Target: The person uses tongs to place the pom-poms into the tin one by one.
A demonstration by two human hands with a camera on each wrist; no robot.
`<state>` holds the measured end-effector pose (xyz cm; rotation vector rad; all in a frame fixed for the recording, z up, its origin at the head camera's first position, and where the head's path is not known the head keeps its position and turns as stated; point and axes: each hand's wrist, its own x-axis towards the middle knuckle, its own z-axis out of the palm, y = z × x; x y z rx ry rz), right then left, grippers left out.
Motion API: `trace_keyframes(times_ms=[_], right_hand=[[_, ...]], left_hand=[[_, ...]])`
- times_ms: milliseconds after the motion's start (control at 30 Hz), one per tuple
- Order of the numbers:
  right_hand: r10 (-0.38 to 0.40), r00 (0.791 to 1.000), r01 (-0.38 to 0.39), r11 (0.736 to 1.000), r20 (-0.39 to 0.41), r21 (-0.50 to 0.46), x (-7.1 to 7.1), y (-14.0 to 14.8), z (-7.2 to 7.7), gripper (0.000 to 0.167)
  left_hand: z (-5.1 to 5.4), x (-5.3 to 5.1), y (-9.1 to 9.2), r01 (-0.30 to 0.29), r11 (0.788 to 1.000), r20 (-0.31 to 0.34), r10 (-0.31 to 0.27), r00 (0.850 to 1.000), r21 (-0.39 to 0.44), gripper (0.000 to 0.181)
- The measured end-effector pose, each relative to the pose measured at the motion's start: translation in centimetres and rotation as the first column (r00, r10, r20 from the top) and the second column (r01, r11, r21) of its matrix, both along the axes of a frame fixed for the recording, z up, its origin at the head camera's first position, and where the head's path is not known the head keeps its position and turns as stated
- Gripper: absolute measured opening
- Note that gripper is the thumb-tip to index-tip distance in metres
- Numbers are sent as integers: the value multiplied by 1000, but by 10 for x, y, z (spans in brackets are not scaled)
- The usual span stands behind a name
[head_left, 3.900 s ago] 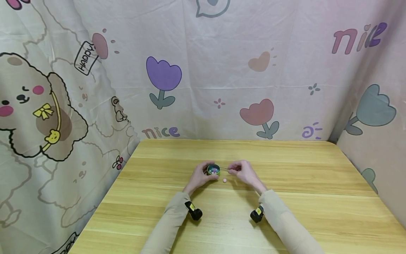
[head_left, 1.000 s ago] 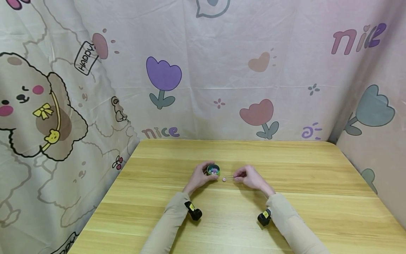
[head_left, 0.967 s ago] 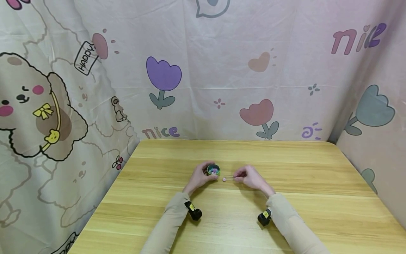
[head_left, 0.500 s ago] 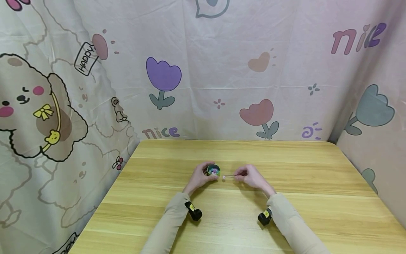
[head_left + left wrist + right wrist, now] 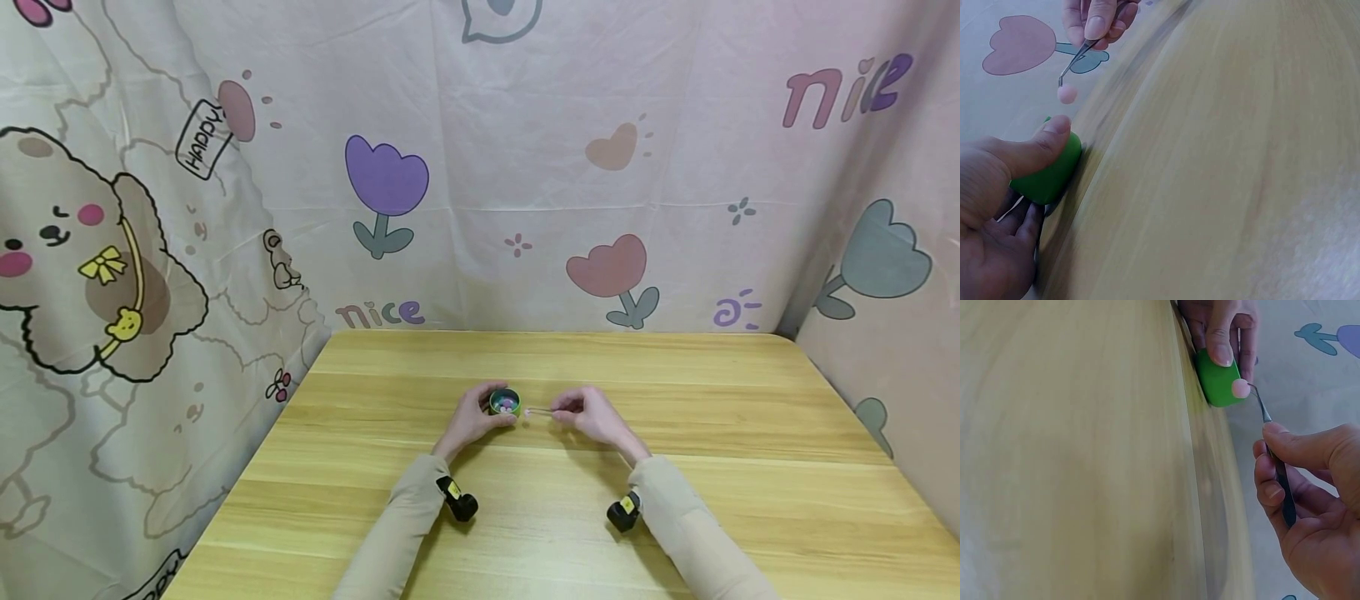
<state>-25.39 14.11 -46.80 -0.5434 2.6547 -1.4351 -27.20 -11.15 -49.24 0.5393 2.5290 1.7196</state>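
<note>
My left hand (image 5: 474,419) holds a small round green container (image 5: 1054,169) on the table, thumb on its near side and fingers behind. In the head view its open top shows several pink and purple bits inside. My right hand (image 5: 592,417) pinches tweezers (image 5: 1280,469) with a bent tip and a dark handle end. A small pink ball (image 5: 1241,388) is caught at the tweezers' tip, raised off the wood just right of the container. The left wrist view shows the same pink ball (image 5: 1067,94) above and apart from the container.
The wooden table (image 5: 675,400) reaches back to a hanging printed cloth (image 5: 495,167), with more cloth at the left and right. A black camera sits on each sleeved wrist, the left camera (image 5: 459,500) resting low over the table.
My right hand moved the tweezers from beside the container to the pink ball on the table. The ball, gripped in the tweezers, has since risen and shifted slightly toward the container. My left hand stays put.
</note>
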Motion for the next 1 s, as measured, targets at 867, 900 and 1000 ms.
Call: trace_keyframes(times_ms=[867, 900, 1000], right_hand=[[-76, 996, 75, 997, -38, -34, -4, -18, 8, 8], [-80, 996, 78, 996, -30, -37, -4, -19, 9, 8], [-86, 996, 85, 996, -25, -40, -5, -20, 9, 9]], left_hand=[[25, 17, 3, 21, 999, -1, -21, 1000, 36, 59], [19, 14, 3, 14, 999, -5, -14, 1000, 31, 59], [4, 3, 2, -2, 1000, -7, 2, 1000, 17, 60]])
